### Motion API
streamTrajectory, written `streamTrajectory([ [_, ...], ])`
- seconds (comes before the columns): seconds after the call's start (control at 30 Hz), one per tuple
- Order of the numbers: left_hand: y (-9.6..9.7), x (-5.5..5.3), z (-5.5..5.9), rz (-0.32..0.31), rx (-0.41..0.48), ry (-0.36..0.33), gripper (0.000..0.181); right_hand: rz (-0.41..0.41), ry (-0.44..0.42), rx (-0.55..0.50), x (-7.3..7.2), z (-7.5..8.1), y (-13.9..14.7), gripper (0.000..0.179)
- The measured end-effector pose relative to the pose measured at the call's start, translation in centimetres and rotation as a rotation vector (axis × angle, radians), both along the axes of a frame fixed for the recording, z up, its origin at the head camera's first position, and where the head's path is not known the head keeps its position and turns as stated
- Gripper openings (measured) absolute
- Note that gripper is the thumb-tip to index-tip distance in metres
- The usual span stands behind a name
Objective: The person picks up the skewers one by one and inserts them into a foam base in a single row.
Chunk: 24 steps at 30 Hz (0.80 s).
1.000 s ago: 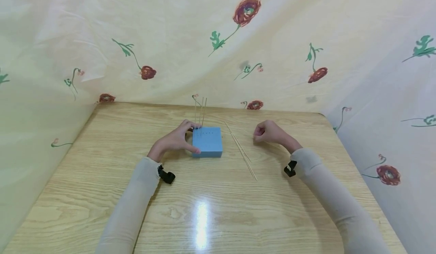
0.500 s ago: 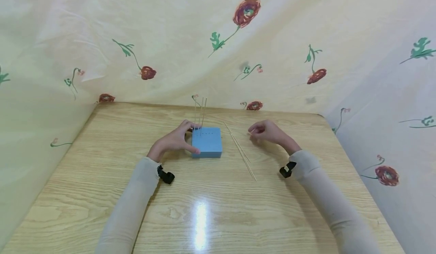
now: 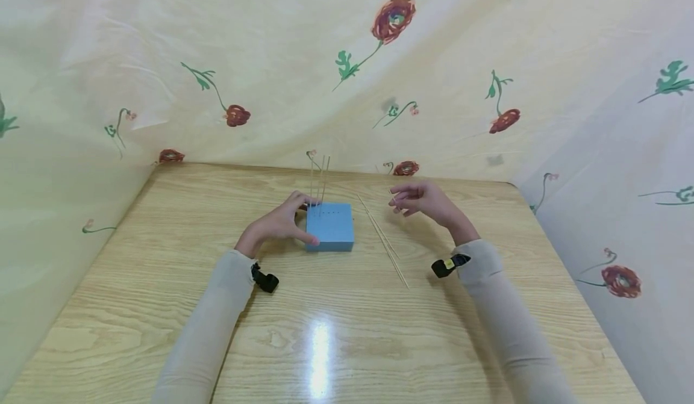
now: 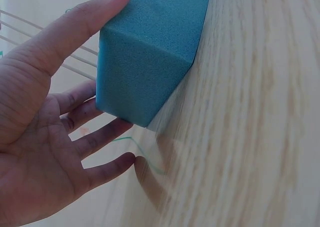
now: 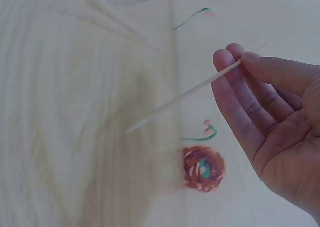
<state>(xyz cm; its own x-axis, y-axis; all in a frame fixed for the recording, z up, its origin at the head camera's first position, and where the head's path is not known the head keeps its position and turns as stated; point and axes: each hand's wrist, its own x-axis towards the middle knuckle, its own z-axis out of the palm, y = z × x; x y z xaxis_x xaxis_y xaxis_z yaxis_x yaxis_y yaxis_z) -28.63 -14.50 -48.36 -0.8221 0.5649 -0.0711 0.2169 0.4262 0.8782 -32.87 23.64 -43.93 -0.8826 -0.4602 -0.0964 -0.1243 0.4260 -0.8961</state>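
Note:
A blue foam block [image 3: 332, 229] sits on the table, with a row of small dark holes across its top. Three thin bamboo skewers [image 4: 84, 59] stand in its left part, nearly upright. My left hand [image 3: 278, 220] grips the block from the left, thumb at the front face and fingers at the back. Right of the block, my right hand [image 3: 428, 202] is raised over the table. Between thumb and fingertips it pinches another bamboo skewer [image 5: 185, 95], which the right wrist view shows slanting; in the head view that skewer is hardly visible.
Two loose skewers [image 3: 400, 273] lie slantwise on the wooden table [image 3: 282, 344], between the block and my right hand. A flowered cloth [image 3: 282, 61] hangs behind the table and along its sides. Each wrist wears a black camera strap [image 3: 265, 279].
My right hand has turned and lifted slightly, moving a little left towards the block, and its fingers have spread more. The left hand and the block stay in place.

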Motion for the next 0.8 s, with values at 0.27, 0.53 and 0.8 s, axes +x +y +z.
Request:
streamTrajectory([
  [0.27,-0.1,0.1,0.1,-0.004,-0.014,0.007,0.09,-0.035,0.008,-0.093,0.6,0.8,-1.6,0.039],
  [0.53,-0.1,0.1,-0.1,-0.009,-0.005,0.007,0.089,-0.013,0.058,-0.234,0.8,1.5,-3.4,0.024],
  [0.8,-0.1,0.0,-0.1,-0.003,-0.019,0.006,0.091,0.04,0.128,-0.297,1.2,2.8,-5.3,0.015],
])
